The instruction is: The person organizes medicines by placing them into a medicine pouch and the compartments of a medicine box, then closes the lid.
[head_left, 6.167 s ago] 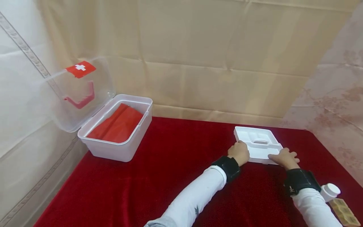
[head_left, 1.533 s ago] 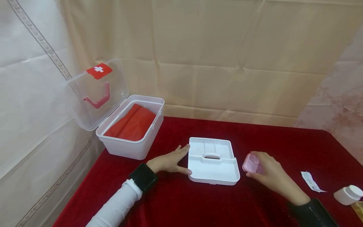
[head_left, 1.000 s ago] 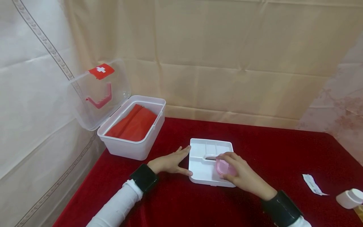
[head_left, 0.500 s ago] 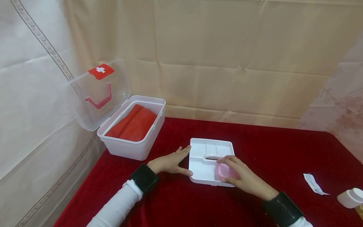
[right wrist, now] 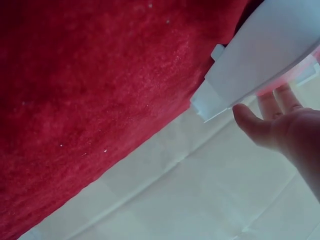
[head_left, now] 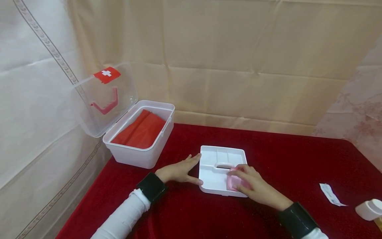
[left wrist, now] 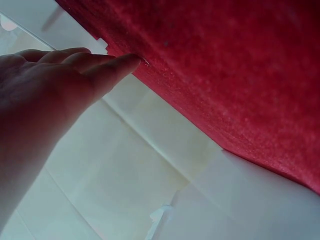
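Note:
A white divided tray (head_left: 209, 181) with a raised handle (head_left: 224, 165) rests on the red cloth. My left hand (head_left: 179, 170) lies along its left side, fingers spread and straight, fingertip and thumb at the rim. My right hand (head_left: 258, 186) holds a small pink see-through box (head_left: 233, 183) in the tray's right front part, index finger over its far edge and thumb over its near side. In the right wrist view, the right thumb (right wrist: 245, 117) is close to the tray's outer wall (right wrist: 250, 65), and the box is mostly hidden.
A clear first-aid box (head_left: 134, 157) with its lid (head_left: 101, 96) raised stands at the back left, a red cloth-like item (head_left: 140, 131) inside. On the right are a small white packet (head_left: 330, 195) and a white bottle (head_left: 368, 209). Curtains hang behind the table.
The tray has come from the right to the middle. My right hand has carried the pink box leftward into it and lowered it slightly; my left hand has stayed at the tray's left side lately.

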Available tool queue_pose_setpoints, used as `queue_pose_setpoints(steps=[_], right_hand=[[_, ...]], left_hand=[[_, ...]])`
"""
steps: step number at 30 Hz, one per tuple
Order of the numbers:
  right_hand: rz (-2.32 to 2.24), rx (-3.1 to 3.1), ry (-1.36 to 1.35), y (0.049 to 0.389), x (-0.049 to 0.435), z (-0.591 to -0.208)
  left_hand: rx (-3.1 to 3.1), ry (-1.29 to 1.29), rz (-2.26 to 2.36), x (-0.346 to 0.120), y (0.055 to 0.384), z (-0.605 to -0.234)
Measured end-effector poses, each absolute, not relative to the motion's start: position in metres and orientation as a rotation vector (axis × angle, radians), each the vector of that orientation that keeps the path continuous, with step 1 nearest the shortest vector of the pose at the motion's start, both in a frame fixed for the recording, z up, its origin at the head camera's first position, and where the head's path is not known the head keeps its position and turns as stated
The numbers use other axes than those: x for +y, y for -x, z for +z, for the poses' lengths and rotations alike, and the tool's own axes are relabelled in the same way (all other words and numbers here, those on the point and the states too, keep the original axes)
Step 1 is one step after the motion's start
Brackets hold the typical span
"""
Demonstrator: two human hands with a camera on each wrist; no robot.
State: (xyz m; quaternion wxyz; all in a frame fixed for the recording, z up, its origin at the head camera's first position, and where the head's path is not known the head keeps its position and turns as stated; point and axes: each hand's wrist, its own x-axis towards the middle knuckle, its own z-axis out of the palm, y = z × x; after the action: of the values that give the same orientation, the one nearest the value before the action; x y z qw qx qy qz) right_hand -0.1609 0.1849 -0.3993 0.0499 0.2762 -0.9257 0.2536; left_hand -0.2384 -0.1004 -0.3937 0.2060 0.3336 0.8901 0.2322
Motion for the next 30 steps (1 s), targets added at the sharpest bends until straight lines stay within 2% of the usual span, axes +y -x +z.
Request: queue_pose_setpoints(steps=[10,30], right_hand=[[0.611,-2.798,-0.736,0.156,0.182,-0.399],[0.599,-2.711,-0.745,0.154,0.184,-0.404]], left_hand=[[2.481,-0.932,0.638,-0.101,0.240,-0.394],[2.482,-0.931,0.640,-0.101,0.239,-0.393]])
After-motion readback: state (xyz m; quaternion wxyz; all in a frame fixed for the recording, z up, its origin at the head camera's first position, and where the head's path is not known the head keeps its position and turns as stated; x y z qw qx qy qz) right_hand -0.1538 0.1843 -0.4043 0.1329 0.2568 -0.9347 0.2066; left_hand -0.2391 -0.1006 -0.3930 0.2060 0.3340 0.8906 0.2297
